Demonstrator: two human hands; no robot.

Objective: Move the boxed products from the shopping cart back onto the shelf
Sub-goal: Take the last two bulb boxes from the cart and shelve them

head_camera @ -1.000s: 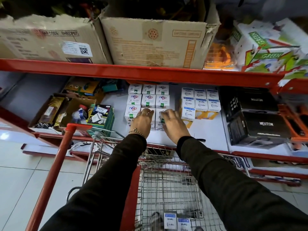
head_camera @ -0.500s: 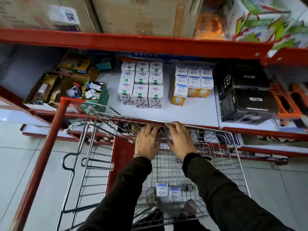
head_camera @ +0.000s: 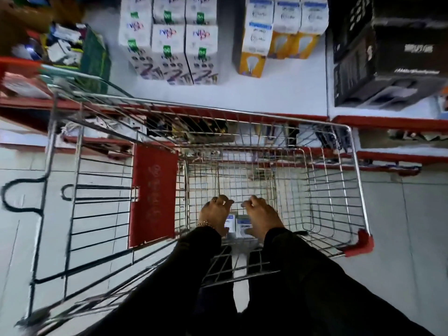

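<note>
A: Where are the hands?
B: Inside the shopping cart point(head_camera: 356, 166), left hand point(head_camera: 215, 218) and right hand point(head_camera: 261, 218) curling over two small boxes point(head_camera: 242, 225) on its floor; grip unclear.
A: Risk?
B: Boxes could slip, snagging the cart's rim.

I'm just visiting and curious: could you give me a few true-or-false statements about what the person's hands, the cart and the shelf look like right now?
1. Both hands are down inside the shopping cart. True.
2. The left hand and right hand are at two small white boxes with blue labels. True; whether either grip has closed cannot be told.
3. The cart is piled full of boxes. False: only those two boxes show in it.
4. The shelf is bare. False: rows of white boxes, yellow-bottomed bulb boxes and black boxes stand on it.
5. The person wears dark sleeves. True.
</note>
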